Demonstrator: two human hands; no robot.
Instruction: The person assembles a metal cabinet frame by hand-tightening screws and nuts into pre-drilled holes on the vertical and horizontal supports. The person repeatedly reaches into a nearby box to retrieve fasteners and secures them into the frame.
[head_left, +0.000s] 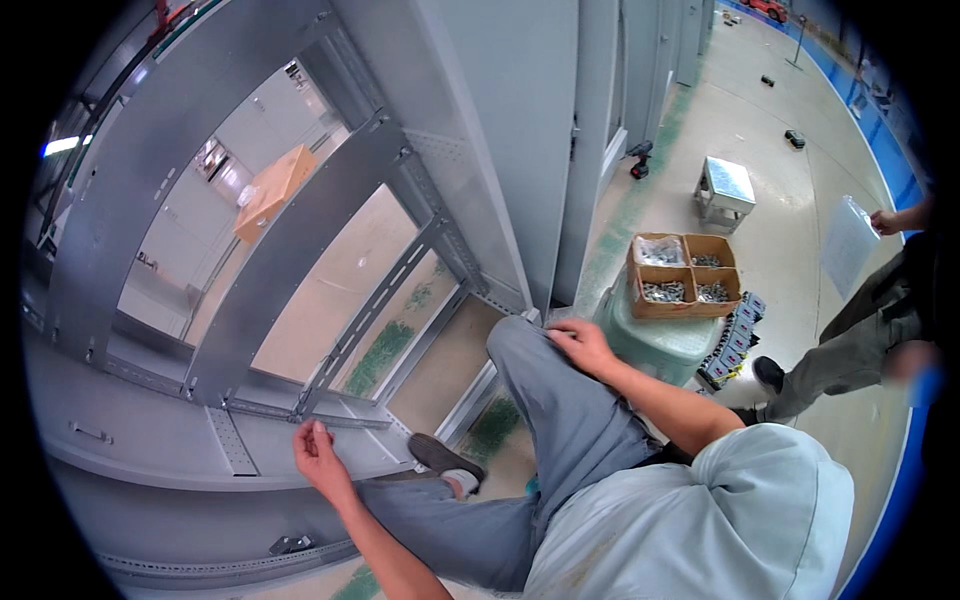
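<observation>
The left hand [318,450], fingers pinched together on something too small to make out, sits at seven o'clock against the perforated rail [350,420] at the bottom of the grey cabinet frame [300,240]; whether a fastener is seated there I cannot tell, so the fixing looks only begun. The right hand [580,345] rests loosely curled on the raised knee [525,345], holding nothing. At two o'clock a divided cardboard box [684,275] of small metal hardware stands on a green stool [655,340], with a cordless drill [639,158] on the floor beyond.

Brown cardboard box [684,275] split into four compartments on a green stool [655,343], orange-brown carton [272,190] up behind the metal frame, white sheet [848,245] held by another person at right
</observation>
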